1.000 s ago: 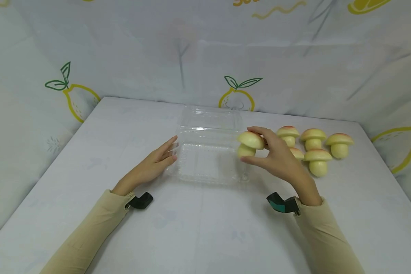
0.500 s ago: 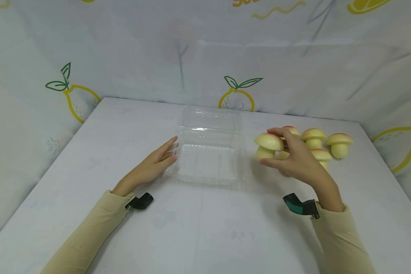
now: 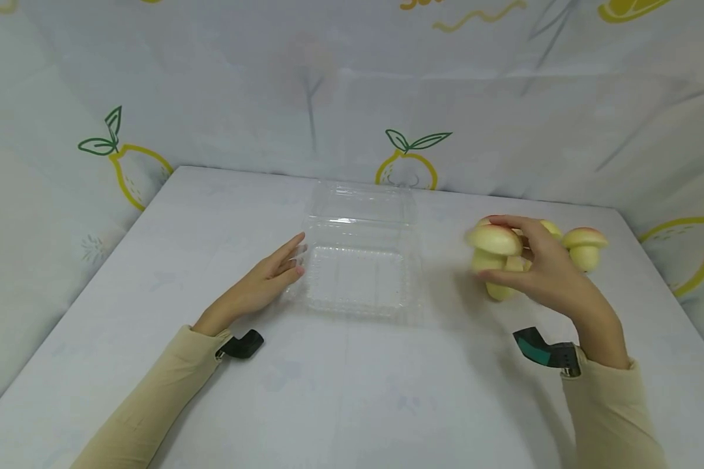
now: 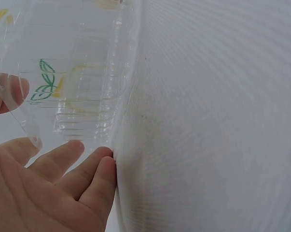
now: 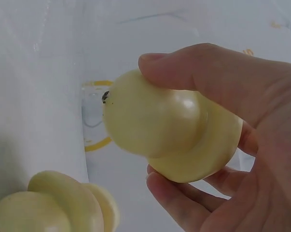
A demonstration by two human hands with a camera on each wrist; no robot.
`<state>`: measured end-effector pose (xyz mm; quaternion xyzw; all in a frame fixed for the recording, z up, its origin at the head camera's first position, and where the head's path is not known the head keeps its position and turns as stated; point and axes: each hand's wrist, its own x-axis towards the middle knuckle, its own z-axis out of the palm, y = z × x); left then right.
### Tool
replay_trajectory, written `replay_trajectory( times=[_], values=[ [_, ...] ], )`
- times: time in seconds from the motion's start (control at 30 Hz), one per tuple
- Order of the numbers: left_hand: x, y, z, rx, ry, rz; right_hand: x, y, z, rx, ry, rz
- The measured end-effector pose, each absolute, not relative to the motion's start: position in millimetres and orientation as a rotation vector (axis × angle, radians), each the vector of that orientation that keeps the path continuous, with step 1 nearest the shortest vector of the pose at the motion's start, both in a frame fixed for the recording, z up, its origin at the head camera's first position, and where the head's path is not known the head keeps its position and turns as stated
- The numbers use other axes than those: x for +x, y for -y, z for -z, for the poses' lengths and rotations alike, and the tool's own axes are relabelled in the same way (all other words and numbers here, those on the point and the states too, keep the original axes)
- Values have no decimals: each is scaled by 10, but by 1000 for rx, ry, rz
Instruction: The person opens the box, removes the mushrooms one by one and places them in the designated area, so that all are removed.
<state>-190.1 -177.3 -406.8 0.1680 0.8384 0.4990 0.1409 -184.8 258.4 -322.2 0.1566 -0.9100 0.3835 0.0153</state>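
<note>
A clear plastic clamshell box (image 3: 413, 280) lies with its lid raised at the back, and no contents show in it. At its left side is my left hand (image 3: 264, 280), fingers fairly straight; in the left wrist view the fingertips (image 4: 104, 157) touch the clear wall. My right hand (image 3: 554, 273) grips a pale yellow toy mushroom (image 3: 495, 240) above the table, thumb on the stem and fingers by the cap. In the right wrist view the mushroom's (image 5: 152, 116) rounded stem end bears a dark spot. More mushrooms sit behind and under the right hand, partly hidden by it.
One loose mushroom (image 3: 585, 246) stands to the right of the right hand; another mushroom (image 5: 48, 203) shows low in the right wrist view. The white-covered table (image 3: 352, 391) ends at a lemon-printed cloth (image 3: 229, 85) behind.
My right hand has moved right with the mushroom, from over the box's right edge to over the other mushrooms. The left hand has stayed at the box.
</note>
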Motion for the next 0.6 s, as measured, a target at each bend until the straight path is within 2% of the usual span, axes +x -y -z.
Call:
replay_trajectory(
  times=[0.6],
  values=[
    [-1900, 1764, 4072, 483, -2420, -1443, -1796, -2970, 3140, 362, 2864, -1103]
  ],
)
